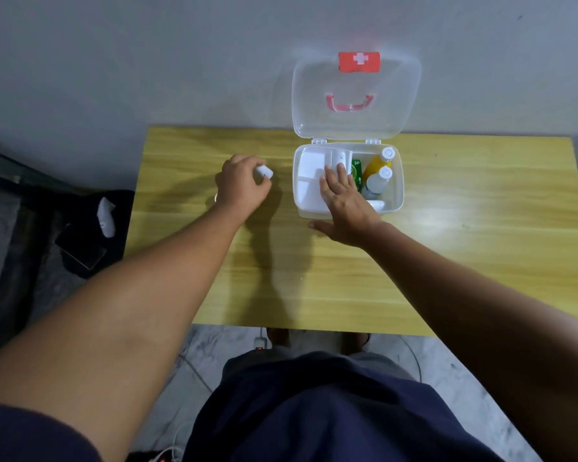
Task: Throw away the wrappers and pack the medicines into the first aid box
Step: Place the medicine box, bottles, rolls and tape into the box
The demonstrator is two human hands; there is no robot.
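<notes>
Overall: a person stands at the near edge of a yellow wooden table (347,278), both bare arms reaching out over it.
Table: its far edge runs along a grey wall; most of the top is bare wood.
First aid box (394,201): white and translucent, sitting near the far edge, right of the middle of the table.
Lid (356,95): swung up on the far-side hinges and standing against the wall, with a red cross label at its top and a pink handle below that.
Tray (309,175): a white divided insert fills the left part of the box.
Bottles: a yellow bottle (377,161) and a clear bottle (377,183), both white-capped, lie tilted in the right part of the box, with a green packet (357,171) just beside them.
Right hand (342,198): fingers spread and laid flat, reaching over the near wall of the box, fingertips on the tray's right side; the thumb rests on the table outside the box.
Left hand (242,186): left of the box and apart from it, fingers curled and pinching a small white container (264,172) between thumb and fingertips, just above the wood.
Small white container: nearer the far edge than the near one, between the left hand and the box's left wall, touching only the hand.
</notes>
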